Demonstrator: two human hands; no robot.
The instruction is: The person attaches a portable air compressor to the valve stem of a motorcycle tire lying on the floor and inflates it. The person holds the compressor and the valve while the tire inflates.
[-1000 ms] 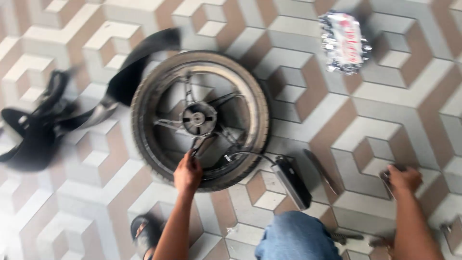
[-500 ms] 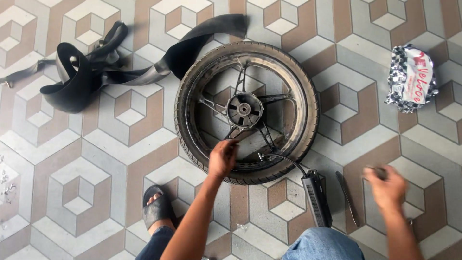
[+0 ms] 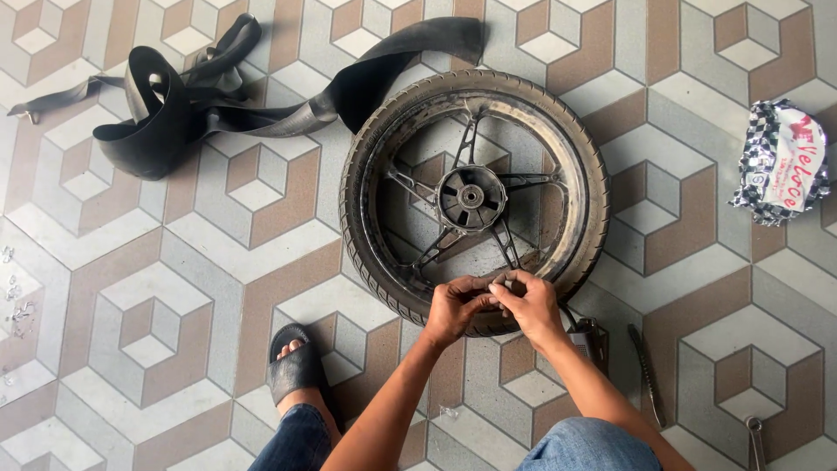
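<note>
A motorcycle wheel (image 3: 475,187) with a black tyre and spoked alloy rim lies flat on the patterned tile floor. Both hands meet at its near rim. My left hand (image 3: 455,307) and my right hand (image 3: 527,303) pinch something small between their fingertips, right over the rim's edge; I cannot tell what it is. A thin hose or cable runs from under my right hand to a dark tool (image 3: 591,340) on the floor.
A pulled-out black inner tube (image 3: 187,96) lies at the far left, one end reaching the tyre. A checkered packet (image 3: 780,161) sits at the right. A metal tyre lever (image 3: 647,375) and a spanner (image 3: 755,440) lie near my right knee. My sandalled foot (image 3: 295,366) rests in front.
My right hand has come in from the floor at the right to join my left hand at the wheel's near rim. The view has shifted left.
</note>
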